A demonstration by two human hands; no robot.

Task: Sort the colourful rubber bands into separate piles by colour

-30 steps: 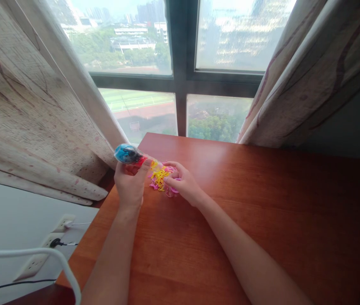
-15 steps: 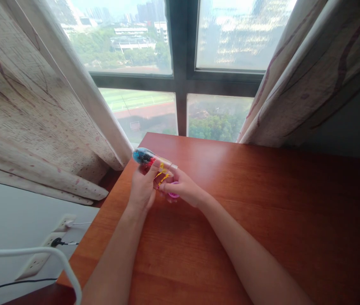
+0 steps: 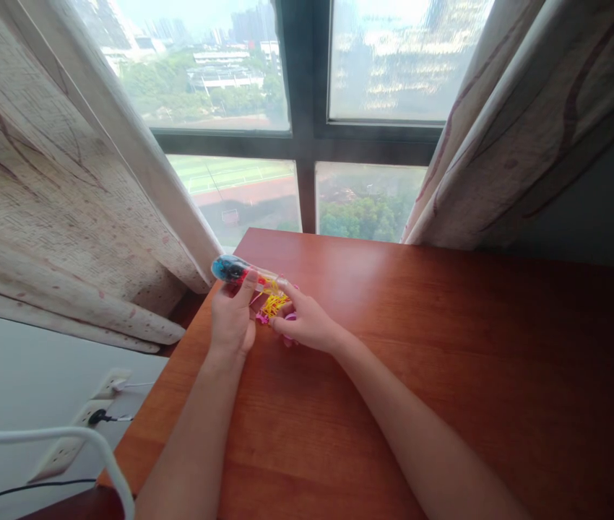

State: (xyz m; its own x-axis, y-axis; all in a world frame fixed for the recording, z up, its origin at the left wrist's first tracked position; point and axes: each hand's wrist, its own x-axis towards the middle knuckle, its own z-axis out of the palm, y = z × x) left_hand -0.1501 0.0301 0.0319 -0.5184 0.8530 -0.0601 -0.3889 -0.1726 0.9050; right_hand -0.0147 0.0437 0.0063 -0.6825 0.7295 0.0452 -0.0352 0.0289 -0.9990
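A clear plastic bottle [image 3: 230, 269] of small rubber bands lies tilted in my left hand [image 3: 230, 321], whose thumb presses on its side. Blue and black bands fill the far-left end, with red and yellow ones towards the mouth. A loose clump of yellow bands [image 3: 273, 305], with a few pink ones, sits just below the mouth between my hands; what bears it is partly hidden. My right hand [image 3: 311, 321] is closed around a round pink lid [image 3: 290, 326], mostly covered by the fingers. Its index finger reaches to the bottle's mouth.
The brown wooden table [image 3: 394, 361] runs up to a window [image 3: 307, 144] with a dark frame. Patterned curtains [image 3: 79, 173] hang on both sides. At the lower left are wall sockets [image 3: 76, 433] with plugs, and a curved white tube [image 3: 68, 433].
Many more yellow bands, plus some pink ones, have come out below the bottle's mouth. Both hands and the bottle have shifted slightly left in the view.
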